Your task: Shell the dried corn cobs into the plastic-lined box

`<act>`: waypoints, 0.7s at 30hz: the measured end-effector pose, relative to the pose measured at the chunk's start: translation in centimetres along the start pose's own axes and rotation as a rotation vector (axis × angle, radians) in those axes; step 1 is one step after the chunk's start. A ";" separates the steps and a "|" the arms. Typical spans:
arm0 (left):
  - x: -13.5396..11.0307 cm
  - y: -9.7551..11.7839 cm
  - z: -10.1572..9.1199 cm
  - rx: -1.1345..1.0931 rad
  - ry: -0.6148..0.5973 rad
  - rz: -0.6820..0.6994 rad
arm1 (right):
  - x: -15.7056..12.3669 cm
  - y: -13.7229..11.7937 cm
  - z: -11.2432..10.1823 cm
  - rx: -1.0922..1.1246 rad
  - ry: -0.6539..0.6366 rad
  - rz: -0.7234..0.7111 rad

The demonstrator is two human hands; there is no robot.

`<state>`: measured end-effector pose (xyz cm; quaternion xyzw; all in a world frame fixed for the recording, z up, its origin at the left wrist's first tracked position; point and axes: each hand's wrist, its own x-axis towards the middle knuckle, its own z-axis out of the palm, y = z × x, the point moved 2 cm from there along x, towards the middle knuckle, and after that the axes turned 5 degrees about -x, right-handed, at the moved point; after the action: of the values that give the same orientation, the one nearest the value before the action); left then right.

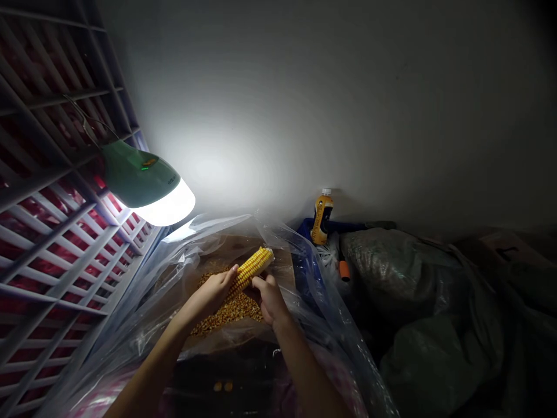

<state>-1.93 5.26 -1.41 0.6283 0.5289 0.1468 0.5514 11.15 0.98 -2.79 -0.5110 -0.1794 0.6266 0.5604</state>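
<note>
A yellow corn cob (253, 268), its kernels still in rows, is tilted up to the right between my hands. My left hand (217, 290) is wrapped round its lower end, thumb along the top. My right hand (270, 297) is closed against the cob's right side, with the fingertips partly hidden, so whether it grips the cob or something small I cannot make out. Beneath both hands lies a heap of loose corn kernels (235, 313) in a container lined with a clear plastic sheet (161, 307).
A lit green lamp (145, 180) hangs from stacked plastic crates (65, 232) at the left. An orange bottle (322, 217) stands behind, near the wall, beside a blue container (304, 267). Dark filled sacks (404, 278) lie at the right. Two kernels (223, 386) rest on a dark surface in front.
</note>
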 end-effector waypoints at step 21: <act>0.3 -0.2 -0.1 -0.004 0.066 -0.007 | 0.2 0.8 0.1 -0.023 -0.094 -0.089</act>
<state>-1.97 5.52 -1.64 0.6201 0.5489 0.1664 0.5352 10.66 0.94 -3.49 -0.4792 -0.2353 0.6223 0.5725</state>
